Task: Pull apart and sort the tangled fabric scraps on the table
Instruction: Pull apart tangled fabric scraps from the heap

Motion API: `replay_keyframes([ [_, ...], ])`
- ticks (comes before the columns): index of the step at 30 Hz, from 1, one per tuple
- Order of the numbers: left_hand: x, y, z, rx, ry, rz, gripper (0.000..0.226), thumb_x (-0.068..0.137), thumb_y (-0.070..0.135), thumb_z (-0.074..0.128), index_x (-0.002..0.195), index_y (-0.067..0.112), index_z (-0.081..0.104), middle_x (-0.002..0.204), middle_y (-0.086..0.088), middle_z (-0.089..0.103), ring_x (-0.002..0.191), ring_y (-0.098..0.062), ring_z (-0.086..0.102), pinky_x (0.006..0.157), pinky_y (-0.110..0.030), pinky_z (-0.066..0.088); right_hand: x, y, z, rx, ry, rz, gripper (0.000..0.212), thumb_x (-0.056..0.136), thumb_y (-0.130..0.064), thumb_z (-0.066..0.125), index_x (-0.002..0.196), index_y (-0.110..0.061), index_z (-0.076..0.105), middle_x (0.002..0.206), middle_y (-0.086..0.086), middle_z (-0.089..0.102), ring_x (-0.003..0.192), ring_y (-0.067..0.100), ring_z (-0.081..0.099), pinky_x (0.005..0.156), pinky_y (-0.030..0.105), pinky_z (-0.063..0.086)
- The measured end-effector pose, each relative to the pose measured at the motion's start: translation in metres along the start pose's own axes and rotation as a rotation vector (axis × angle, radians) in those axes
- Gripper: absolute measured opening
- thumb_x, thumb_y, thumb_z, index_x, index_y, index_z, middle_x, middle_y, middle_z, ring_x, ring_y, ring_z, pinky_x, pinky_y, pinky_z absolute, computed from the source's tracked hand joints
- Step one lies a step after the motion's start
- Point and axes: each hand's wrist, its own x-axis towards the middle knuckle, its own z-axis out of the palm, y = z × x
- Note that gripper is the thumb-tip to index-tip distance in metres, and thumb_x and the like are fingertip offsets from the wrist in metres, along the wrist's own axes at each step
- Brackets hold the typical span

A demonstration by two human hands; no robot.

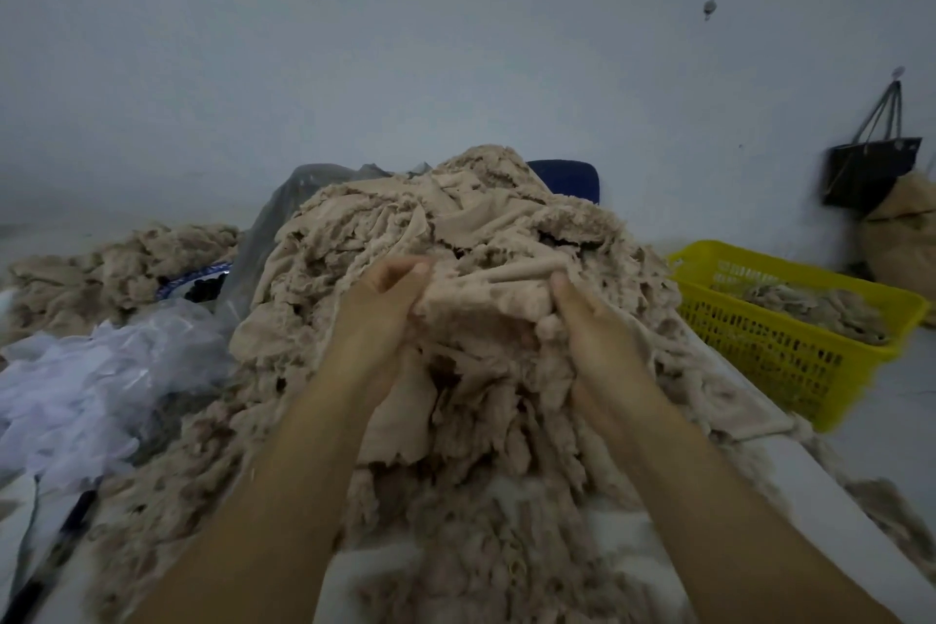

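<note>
A yellow lattice basket (759, 340) sits right of the fingers (400, 269). Farther right, a black handbag (868, 172) hangs by its straps from a wall hook (899, 74) (a brown sack (906, 238) slumps just below it). Beyond the fingers a blue chair back (567, 177) shows. To their left lie a greyish clear plastic bag (304, 198) and crumpled white film (101, 385).

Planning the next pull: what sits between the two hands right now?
In the head view, a bunched clump of beige scraps fills the gap between the left hand and the right hand; both grip it.
</note>
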Motion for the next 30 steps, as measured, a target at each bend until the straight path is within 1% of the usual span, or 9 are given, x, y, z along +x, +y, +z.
replay_keyframes([
  [4, -0.007, -0.007, -0.007, 0.445, 0.019, -0.061, 0.017, 0.102, 0.031, 0.054, 0.106, 0.019, 0.065, 0.083, 0.004, 0.061, 0.061, -0.007, 0.056, 0.048, -0.02, 0.043, 0.011, -0.02, -0.016, 0.072, 0.036, -0.003, 0.033, 0.099, -0.047, 0.052, 0.112, -0.027, 0.074, 0.113, 0.001, 0.074, 0.109, 0.02, 0.069, 0.101, 0.048, 0.05],
  [9, -0.032, 0.016, 0.026, 1.063, -0.502, 0.121, 0.079, 0.071, 0.095, 0.024, 0.103, 0.035, 0.064, 0.102, 0.017, 0.065, 0.093, -0.002, 0.06, 0.068, -0.016, 0.041, 0.008, -0.031, -0.012, -0.065, -0.072, -0.059, 0.023, 0.092, -0.044, 0.055, 0.092, -0.041, 0.078, 0.103, -0.006, 0.077, 0.101, 0.011, 0.071, 0.099, 0.042, 0.051],
  [15, -0.024, 0.02, 0.054, 0.553, -0.233, 0.191, 0.058, 0.097, 0.048, 0.055, 0.045, 0.026, 0.042, 0.045, 0.014, 0.036, 0.046, -0.004, 0.036, 0.055, -0.026, 0.03, -0.001, -0.032, -0.002, -0.039, -0.23, -0.067, 0.04, 0.081, -0.069, 0.054, 0.104, -0.042, 0.073, 0.105, -0.017, 0.074, 0.102, -0.005, 0.066, 0.089, 0.027, 0.048],
  [18, -0.023, 0.022, 0.05, 0.402, -0.128, 0.186, 0.045, 0.097, 0.041, 0.058, 0.061, 0.016, 0.053, 0.06, 0.0, 0.048, 0.054, -0.012, 0.045, 0.056, -0.025, 0.035, -0.015, -0.015, -0.01, -0.385, -0.289, -0.031, 0.047, 0.074, -0.083, 0.055, 0.098, -0.044, 0.068, 0.097, -0.028, 0.069, 0.089, -0.017, 0.062, 0.078, 0.012, 0.047],
  [21, -0.018, 0.028, 0.045, -0.035, -0.085, 0.017, 0.03, 0.102, 0.034, 0.053, 0.086, 0.016, 0.07, 0.066, 0.009, 0.067, 0.055, -0.002, 0.06, 0.047, -0.016, 0.043, -0.023, -0.003, -0.027, -0.554, -0.223, 0.013, 0.033, 0.095, -0.047, 0.057, 0.072, -0.023, 0.061, 0.06, -0.012, 0.06, 0.053, 0.001, 0.057, 0.055, 0.017, 0.044],
  [23, -0.014, 0.03, 0.037, -0.37, -0.026, -0.081, 0.026, 0.104, 0.029, 0.049, 0.087, 0.019, 0.065, 0.058, 0.011, 0.062, 0.046, 0.0, 0.053, 0.04, -0.015, 0.034, -0.023, -0.002, -0.044, -0.517, -0.094, 0.063, 0.033, 0.1, -0.031, 0.052, 0.07, -0.019, 0.057, 0.059, -0.004, 0.06, 0.058, 0.006, 0.063, 0.056, 0.011, 0.046],
  [24, -0.011, 0.028, 0.034, -0.455, 0.008, -0.115, 0.027, 0.105, 0.029, 0.048, 0.084, 0.019, 0.061, 0.055, 0.011, 0.058, 0.043, 0.0, 0.049, 0.039, -0.016, 0.03, -0.023, -0.003, -0.051, -0.482, -0.049, 0.085, 0.034, 0.101, -0.029, 0.05, 0.074, -0.008, 0.051, 0.063, 0.007, 0.055, 0.101, 0.013, 0.044, 0.08, 0.011, 0.036],
  [25, -0.009, 0.025, 0.032, -0.497, 0.025, -0.144, 0.027, 0.105, 0.029, 0.047, 0.083, 0.019, 0.06, 0.055, 0.01, 0.056, 0.044, -0.001, 0.046, 0.039, -0.017, 0.028, -0.022, -0.005, -0.055, -0.422, -0.035, 0.102, 0.037, 0.101, -0.026, 0.049, 0.073, -0.002, 0.046, 0.067, 0.016, 0.047, 0.063, 0.011, 0.034, 0.053, 0.016, 0.042],
  [30, -0.013, 0.012, 0.037, -0.339, -0.082, -0.151, 0.023, 0.104, 0.031, 0.048, 0.097, 0.014, 0.062, 0.063, 0.004, 0.057, 0.049, -0.004, 0.047, 0.038, -0.016, 0.029, -0.015, -0.009, -0.064, 0.152, -0.026, 0.135, 0.035, 0.101, -0.014, 0.044, 0.066, -0.018, 0.044, 0.06, 0.002, 0.019, 0.042, 0.012, 0.013, 0.036, 0.024, 0.02],
])
